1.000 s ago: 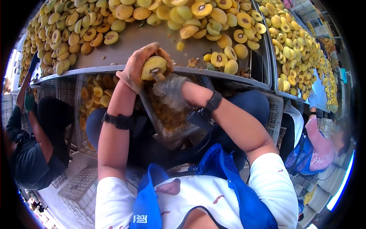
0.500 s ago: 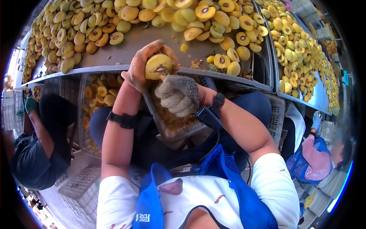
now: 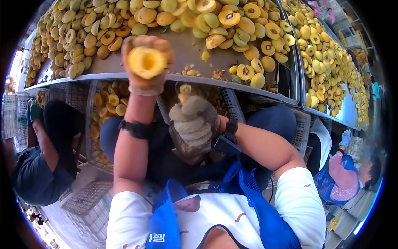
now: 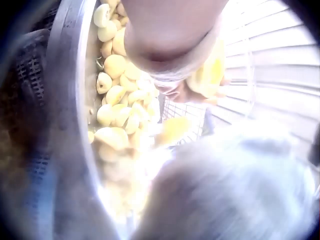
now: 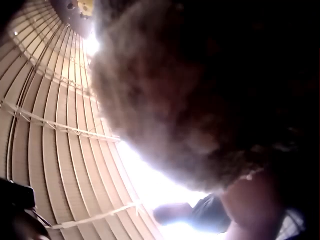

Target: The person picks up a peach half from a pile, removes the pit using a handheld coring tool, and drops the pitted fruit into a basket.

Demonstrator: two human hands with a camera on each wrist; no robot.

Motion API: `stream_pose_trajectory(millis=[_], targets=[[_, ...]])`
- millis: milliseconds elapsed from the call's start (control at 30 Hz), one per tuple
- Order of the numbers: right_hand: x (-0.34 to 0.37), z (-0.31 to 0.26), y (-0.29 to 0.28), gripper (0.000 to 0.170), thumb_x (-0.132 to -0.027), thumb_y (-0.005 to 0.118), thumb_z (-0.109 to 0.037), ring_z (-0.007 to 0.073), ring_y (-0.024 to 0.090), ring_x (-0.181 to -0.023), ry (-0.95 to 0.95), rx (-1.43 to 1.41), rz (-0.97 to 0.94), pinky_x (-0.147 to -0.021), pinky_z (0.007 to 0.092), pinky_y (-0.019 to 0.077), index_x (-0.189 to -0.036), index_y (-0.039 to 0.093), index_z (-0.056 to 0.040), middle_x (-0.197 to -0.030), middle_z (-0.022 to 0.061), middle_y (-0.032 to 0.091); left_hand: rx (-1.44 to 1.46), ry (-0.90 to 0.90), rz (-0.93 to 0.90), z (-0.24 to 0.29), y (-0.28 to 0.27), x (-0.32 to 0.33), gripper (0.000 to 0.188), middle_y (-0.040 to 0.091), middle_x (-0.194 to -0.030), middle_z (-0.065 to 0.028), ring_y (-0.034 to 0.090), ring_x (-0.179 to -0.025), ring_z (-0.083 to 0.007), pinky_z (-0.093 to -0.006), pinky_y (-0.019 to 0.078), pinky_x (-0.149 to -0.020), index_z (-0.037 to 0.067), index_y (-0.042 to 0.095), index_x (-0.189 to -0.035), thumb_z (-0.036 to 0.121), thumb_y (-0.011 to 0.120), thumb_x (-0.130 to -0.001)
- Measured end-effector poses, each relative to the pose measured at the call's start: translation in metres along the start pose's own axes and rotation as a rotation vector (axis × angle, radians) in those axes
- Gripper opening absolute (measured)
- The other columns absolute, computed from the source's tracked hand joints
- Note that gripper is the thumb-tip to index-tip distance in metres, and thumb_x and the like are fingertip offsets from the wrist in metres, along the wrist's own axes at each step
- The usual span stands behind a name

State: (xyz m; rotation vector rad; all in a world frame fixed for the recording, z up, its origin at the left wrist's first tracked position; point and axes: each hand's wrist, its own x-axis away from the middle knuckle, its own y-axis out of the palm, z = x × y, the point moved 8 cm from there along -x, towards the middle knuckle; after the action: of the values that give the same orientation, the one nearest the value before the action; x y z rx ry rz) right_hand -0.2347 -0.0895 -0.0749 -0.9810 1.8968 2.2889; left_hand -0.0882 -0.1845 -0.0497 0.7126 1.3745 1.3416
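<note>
My left hand (image 3: 143,82) grips a yellow peach half (image 3: 146,63) over the table's front edge. Its cut face is towards me, with a round hollow in the middle. In the left wrist view the same peach half (image 4: 207,80) shows beyond the wrist. Lower and to the right, my right hand (image 3: 192,122), in a dirty grey knitted glove, holds a small pitting tool (image 3: 183,98) by its handle, mostly hidden in the fist. A yellowish lump (image 3: 185,89) sits at the tool's tip, above a crate. The glove (image 5: 160,100) fills much of the right wrist view, dark and blurred.
Many peach halves (image 3: 91,31) are heaped on the metal table (image 3: 182,50), which has a raised front rim (image 3: 99,76). A crate of peach halves (image 3: 111,99) stands at lower left. Another person (image 3: 37,166) sits at left, one more (image 3: 342,174) at right.
The hands have come apart. My left hand has moved up and left with the peach half, whose middle is now hollow. The right hand has drawn back with the tool, a lump at its tip.
</note>
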Motion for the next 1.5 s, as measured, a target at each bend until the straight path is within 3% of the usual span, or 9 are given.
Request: stream_pose_trajectory(millis=[133,267,500,800,967,1133,1200,1267,1500], targets=[[0.047,0.004,-0.080,0.033,-0.095,0.054,-0.039,0.0181,0.055,-0.047,-0.095,-0.073,0.944,-0.043,0.0322,0.0467,-0.078,0.059,-0.0117,-0.064,0.0034,0.058,0.596,-0.017,-0.477,0.060,0.053,0.000,0.022,0.073,-0.078,-0.0010,0.071,-0.068,-0.0166,-0.0312,0.0593,-0.052,0.014,0.073,-0.085,0.021,0.055,-0.097],[0.067,-0.064,-0.038,0.036,-0.089,0.053,-0.037,0.0397,0.068,-0.093,0.869,2.168,1.355,-0.086,0.0448,0.0538,-0.099,0.073,-0.0086,-0.100,0.0217,0.071,0.253,-0.025,-0.554,0.082,0.063,0.007,0.024,0.072,-0.080,0.0008,0.067,-0.065,-0.0079,-0.0199,0.0553,-0.058,0.012,0.071,-0.084,0.014,0.052,-0.100],[0.183,-0.192,0.089,0.048,-0.098,0.051,-0.046,0.0349,0.067,-0.106,0.397,2.199,2.220,-0.095,0.0433,0.0520,-0.117,0.070,-0.0058,-0.118,0.0183,0.069,0.325,-0.027,-0.067,0.051,0.028,0.007,0.005,0.065,-0.084,0.0060,0.061,-0.081,-0.0098,-0.0252,0.0526,-0.067,0.014,0.066,-0.093,0.016,0.062,-0.094],[0.185,-0.192,0.062,0.041,-0.084,0.071,-0.026,0.0372,0.063,-0.108,0.898,2.298,2.124,-0.094,0.0439,0.0509,-0.122,0.064,-0.0140,-0.117,0.0164,0.066,-0.304,-0.188,0.259,-0.017,-0.040,0.008,0.046,0.068,-0.110,-0.0111,0.066,-0.099,-0.0273,-0.0422,0.0570,-0.083,0.006,0.067,-0.114,0.045,0.046,-0.101],[0.115,-0.162,0.084,0.040,-0.083,0.076,-0.036,0.0370,0.066,-0.101,0.190,2.572,1.619,-0.089,0.0423,0.0538,-0.115,0.066,-0.0133,-0.111,0.0162,0.069,-0.656,-0.191,0.628,-0.062,-0.080,0.021,0.057,0.068,-0.116,-0.0149,0.068,-0.101,-0.0314,-0.0410,0.0566,-0.084,0.003,0.057,-0.129,0.048,0.035,-0.104],[0.084,-0.140,0.068,0.033,-0.081,0.078,-0.031,0.0316,0.069,-0.093,-0.424,2.269,1.584,-0.084,0.0399,0.0550,-0.108,0.070,-0.0129,-0.102,0.0130,0.072,-2.048,0.179,-0.099,-0.075,-0.019,0.038,0.055,0.064,-0.119,-0.0124,0.066,-0.089,-0.0264,-0.0312,0.0552,-0.076,0.002,0.055,-0.129,0.048,0.038,-0.103],[0.099,-0.139,0.070,0.031,-0.082,0.077,-0.030,0.0312,0.070,-0.089,-0.855,1.802,1.709,-0.083,0.0398,0.0555,-0.107,0.071,-0.0120,-0.097,0.0131,0.073,-1.270,-0.031,0.303,-0.068,-0.033,0.032,0.051,0.066,-0.117,-0.0129,0.066,-0.090,-0.0254,-0.0318,0.0550,-0.076,0.002,0.057,-0.123,0.045,0.038,-0.104],[0.101,-0.136,0.076,0.034,-0.085,0.074,-0.034,0.0324,0.070,-0.085,-0.802,1.943,1.810,-0.081,0.0405,0.0557,-0.107,0.070,-0.0080,-0.095,0.0161,0.072,-0.445,-0.189,0.612,-0.078,-0.067,0.040,0.048,0.067,-0.115,-0.0134,0.067,-0.091,-0.0244,-0.0324,0.0547,-0.076,0.003,0.060,-0.117,0.043,0.038,-0.104],[0.094,-0.120,0.006,0.047,-0.085,0.064,-0.045,0.0433,0.066,-0.094,0.118,2.351,1.699,-0.084,0.0503,0.0529,-0.098,0.071,-0.0004,-0.095,0.0267,0.070,-1.586,0.116,0.100,-0.050,-0.016,0.024,0.044,0.067,-0.107,-0.0203,0.066,-0.101,-0.0314,-0.0409,0.0549,-0.090,-0.003,0.058,-0.105,0.031,0.031,-0.108]])
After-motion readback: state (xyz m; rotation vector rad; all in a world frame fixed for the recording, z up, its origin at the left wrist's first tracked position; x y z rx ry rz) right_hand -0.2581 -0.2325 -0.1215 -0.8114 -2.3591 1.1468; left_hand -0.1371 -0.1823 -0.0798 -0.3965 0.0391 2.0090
